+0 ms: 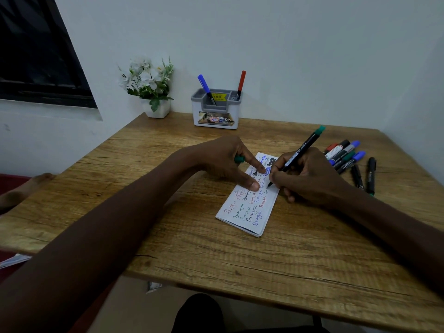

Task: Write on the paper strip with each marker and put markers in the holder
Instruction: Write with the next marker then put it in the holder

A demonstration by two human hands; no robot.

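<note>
Right hand [305, 179] grips green marker [298, 155], tip on paper strip [247, 212] mid-worktop [216, 260]. Left hand [228, 162] pins strip, apparently curled around green cap [239, 159]. Holder [216, 111] contains 2 markers.

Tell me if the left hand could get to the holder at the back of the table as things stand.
Probably yes: bare table lies between the left hand and the holder, but its fingers pin the paper strip and hold a green cap.
</note>
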